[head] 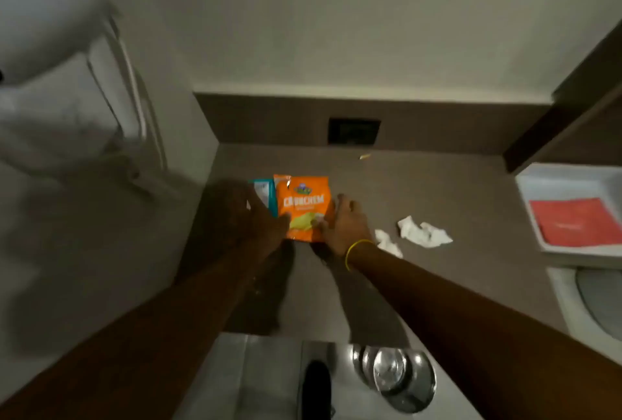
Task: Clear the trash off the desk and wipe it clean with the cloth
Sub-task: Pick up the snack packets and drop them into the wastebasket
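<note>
An orange snack packet (pixel 304 204) lies flat on the brown desk (pixel 437 190), with a teal wrapper (pixel 266 192) tucked against its left side. My left hand (pixel 249 217) rests on the packet's left edge and over the teal wrapper. My right hand (pixel 346 224), with a yellow band on the wrist, touches the packet's lower right corner. Whether either hand has closed on the packet is unclear. Two crumpled white tissues (pixel 422 232) (pixel 387 243) lie just right of my right hand. A small yellowish scrap (pixel 364 157) sits near the back wall.
A white tray (pixel 552 180) holding a red cloth (pixel 579 221) stands at the desk's right edge. A dark socket panel (pixel 353 131) is set in the back wall. A metal bin lid (pixel 393 376) shows below the desk front. A white appliance (pixel 67 83) stands at the left.
</note>
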Available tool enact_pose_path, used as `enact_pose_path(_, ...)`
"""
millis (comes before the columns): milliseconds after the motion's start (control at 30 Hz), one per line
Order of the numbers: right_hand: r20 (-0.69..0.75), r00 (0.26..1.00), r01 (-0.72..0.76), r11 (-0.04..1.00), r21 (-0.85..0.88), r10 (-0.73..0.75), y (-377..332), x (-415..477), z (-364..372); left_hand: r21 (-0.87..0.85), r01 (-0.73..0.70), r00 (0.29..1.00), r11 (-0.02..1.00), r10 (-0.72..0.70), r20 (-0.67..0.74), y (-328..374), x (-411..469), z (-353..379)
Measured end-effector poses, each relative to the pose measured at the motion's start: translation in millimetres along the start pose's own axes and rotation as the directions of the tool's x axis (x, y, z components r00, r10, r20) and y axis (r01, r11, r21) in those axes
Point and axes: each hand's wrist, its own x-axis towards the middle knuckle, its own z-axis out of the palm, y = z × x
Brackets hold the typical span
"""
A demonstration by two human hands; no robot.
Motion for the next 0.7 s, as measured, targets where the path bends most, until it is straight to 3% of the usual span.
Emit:
enact_pose_path(100,-0.129,0.987,-0.103,0.992,-0.072,0.093,-5,28,32,-0.311,0.221,0.975,0.925,-0.205,0.083,-7,35,19)
enact_pose_path(167,-0.132,0.985,-0.121,0.991,-0.051,0.114,-13,37,46,-0.352,0.260,0.966,0.899,-0.244,0.090,-13,51,24)
enact_pose_path(300,-0.095,0.994,-0.028,0.982,0.189,0.047,-26,37,63,-0.322,0.254,0.967,0.912,-0.249,0.059,-24,66,29)
enact_pose_path(367,-0.040,0.998,-0.045,0.966,0.253,0.057,-25,33,64,-0.431,0.323,0.946,0.843,-0.270,0.182,-25,69,30)
enact_pose_path(433,-0.003,0.997,-0.073,0.936,0.344,0.079,-20,26,58,-0.524,0.355,0.924,0.774,-0.207,0.321,-25,62,29)
enact_pose_path(533,-0.007,0.992,-0.105,0.840,0.532,0.128,-6,7,35,-0.544,0.314,0.922,0.778,-0.113,0.371,-25,38,19)
enact_pose_path(700,0.081,0.982,-0.173,0.648,0.741,0.170,29,-54,-25,-0.641,0.358,0.861,0.679,0.026,0.508,-15,-34,25)
